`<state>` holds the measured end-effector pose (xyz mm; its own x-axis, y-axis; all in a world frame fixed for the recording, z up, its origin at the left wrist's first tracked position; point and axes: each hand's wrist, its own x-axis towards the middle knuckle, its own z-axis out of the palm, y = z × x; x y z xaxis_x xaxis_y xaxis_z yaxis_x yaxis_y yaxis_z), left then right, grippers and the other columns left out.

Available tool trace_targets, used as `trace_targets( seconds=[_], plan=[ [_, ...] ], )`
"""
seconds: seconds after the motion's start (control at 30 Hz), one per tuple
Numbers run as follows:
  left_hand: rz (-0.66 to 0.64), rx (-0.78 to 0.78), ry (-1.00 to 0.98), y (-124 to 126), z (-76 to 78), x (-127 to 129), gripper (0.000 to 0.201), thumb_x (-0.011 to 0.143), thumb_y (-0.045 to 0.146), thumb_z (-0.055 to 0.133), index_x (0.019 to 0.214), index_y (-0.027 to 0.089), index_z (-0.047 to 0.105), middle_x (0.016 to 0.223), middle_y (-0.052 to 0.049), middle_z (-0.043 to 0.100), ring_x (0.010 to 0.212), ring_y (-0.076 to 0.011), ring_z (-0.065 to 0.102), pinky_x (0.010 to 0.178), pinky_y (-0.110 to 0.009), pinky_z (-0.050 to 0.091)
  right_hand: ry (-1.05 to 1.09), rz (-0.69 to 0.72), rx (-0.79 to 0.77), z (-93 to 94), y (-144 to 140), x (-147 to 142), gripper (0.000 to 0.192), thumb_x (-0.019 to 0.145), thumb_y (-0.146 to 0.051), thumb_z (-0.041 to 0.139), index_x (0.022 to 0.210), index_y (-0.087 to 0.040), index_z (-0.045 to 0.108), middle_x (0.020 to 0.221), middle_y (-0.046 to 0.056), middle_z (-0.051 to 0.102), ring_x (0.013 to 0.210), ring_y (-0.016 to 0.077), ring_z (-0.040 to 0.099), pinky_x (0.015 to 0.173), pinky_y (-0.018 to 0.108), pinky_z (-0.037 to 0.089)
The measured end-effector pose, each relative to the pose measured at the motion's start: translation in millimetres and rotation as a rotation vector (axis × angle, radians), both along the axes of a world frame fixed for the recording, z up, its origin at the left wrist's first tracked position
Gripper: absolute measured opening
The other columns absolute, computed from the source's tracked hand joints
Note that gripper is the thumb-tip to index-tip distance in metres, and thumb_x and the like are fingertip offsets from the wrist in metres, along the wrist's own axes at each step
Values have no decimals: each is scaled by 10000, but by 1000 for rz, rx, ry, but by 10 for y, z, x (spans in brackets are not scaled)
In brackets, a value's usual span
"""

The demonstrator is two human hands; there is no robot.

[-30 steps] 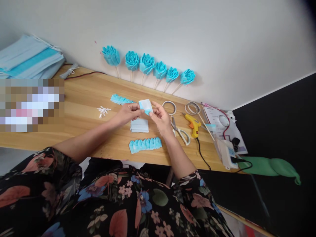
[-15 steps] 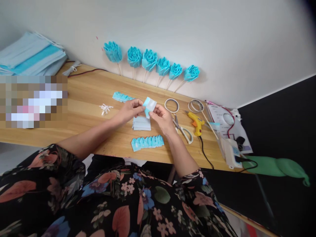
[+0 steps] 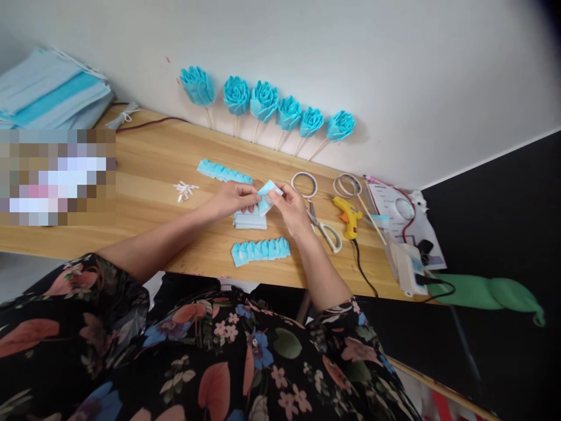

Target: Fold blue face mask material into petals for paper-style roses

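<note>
Both hands meet above the wooden table (image 3: 144, 169) | left hand (image 3: 231, 199) and right hand (image 3: 293, 206) pinch one small blue mask piece (image 3: 266, 197), now tilted flatter and lower than a second ago (mid-fold, I'd judge) | cut stack (image 3: 249, 220) just beneath, pleated strip (image 3: 260, 250) nearer

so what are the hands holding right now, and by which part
Both hands pinch one small light-blue folded piece above the table: left hand at its left end, right hand at its right edge.

A small light-blue folded piece of mask fabric (image 3: 267, 196), pinched between both hands, tilted above a stack of cut pieces (image 3: 249, 220)
</note>
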<state>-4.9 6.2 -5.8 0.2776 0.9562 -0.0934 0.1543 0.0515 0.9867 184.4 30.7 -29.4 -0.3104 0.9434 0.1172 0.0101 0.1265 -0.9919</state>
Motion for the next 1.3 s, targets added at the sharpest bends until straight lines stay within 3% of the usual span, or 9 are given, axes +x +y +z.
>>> trace_targets(
  seconds=[0.27, 0.63, 0.9, 1.1, 1.3],
  plan=[
    [-40, 38, 43, -3, 15, -6, 284, 897, 225, 567, 628, 151, 624, 579, 2, 578, 569, -93, 524, 589, -206, 414, 25, -26, 83, -32, 0, 23, 231, 794, -437, 755, 908, -243, 701, 857, -23, 691, 790, 121, 610, 764, 274, 512],
    [-47, 18, 85, 9, -21, -6, 252, 874, 232, 587, 647, 145, 652, 549, 8, 577, 524, -90, 494, 557, -210, 387, -9, -16, 61, 48, -26, 32, 344, 799, -565, 711, 958, -260, 722, 903, -8, 709, 800, 133, 615, 751, 279, 505],
    [-27, -34, -4, 10, -3, 3, 272, 857, 158, 590, 593, 141, 651, 499, 11, 562, 495, -84, 491, 542, -203, 386, -67, -27, 136, -26, -8, 41, 145, 815, -371, 725, 898, -253, 723, 863, -20, 693, 715, 115, 589, 678, 264, 477],
    [42, -77, -87, 10, 25, 17, 321, 854, 110, 553, 540, 151, 607, 485, 7, 556, 484, -87, 503, 529, -205, 394, -115, -9, 324, 21, -7, 49, 63, 815, -240, 670, 832, -256, 729, 915, 6, 666, 916, 163, 622, 809, 309, 489],
    [61, -73, -114, 17, 1, 19, 318, 854, 127, 568, 540, 150, 610, 483, 6, 560, 480, -84, 507, 522, -202, 393, -144, 9, 309, 13, -5, 55, 84, 828, -236, 643, 829, -259, 724, 1023, 28, 680, 1031, 190, 626, 856, 340, 504]
  ],
)
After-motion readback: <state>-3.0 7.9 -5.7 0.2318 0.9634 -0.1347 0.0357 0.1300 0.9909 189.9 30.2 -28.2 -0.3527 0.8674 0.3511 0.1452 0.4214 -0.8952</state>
